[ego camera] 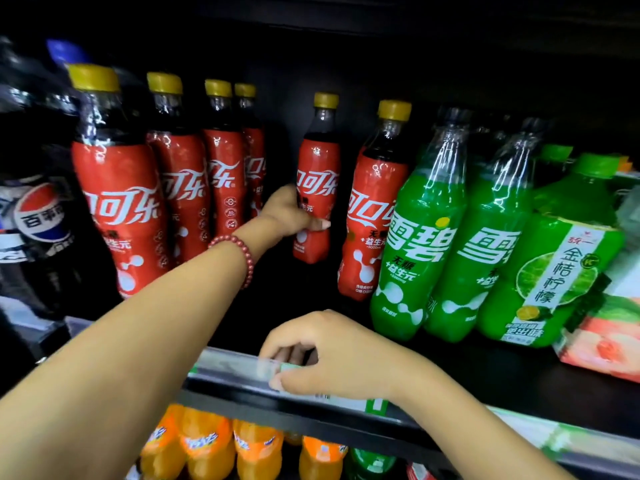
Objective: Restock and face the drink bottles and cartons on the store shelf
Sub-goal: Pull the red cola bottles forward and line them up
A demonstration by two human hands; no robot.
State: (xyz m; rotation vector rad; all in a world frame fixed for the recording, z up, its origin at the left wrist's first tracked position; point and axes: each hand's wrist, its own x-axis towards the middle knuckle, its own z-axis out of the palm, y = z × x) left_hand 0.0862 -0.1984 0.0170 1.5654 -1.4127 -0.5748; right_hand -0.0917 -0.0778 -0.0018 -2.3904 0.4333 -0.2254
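Red cola bottles with gold caps stand in rows on a dark shelf. My left hand (289, 216), a red bead bracelet on its wrist, reaches deep into a gap and grips one red cola bottle (317, 174) around its lower label. That bottle stands upright toward the back. Another red cola bottle (372, 216) stands just right of it, nearer the front. My right hand (332, 355) rests on the shelf's front rail (228, 368), fingers curled over the clear price strip. Green soda bottles (415, 244) stand to the right.
A dark cola bottle with a round blue-red logo (38, 216) fills the far left. A green citrus drink bottle (554, 268) and a pink carton (602, 344) sit at the right. Orange soda bottles (207, 445) line the shelf below.
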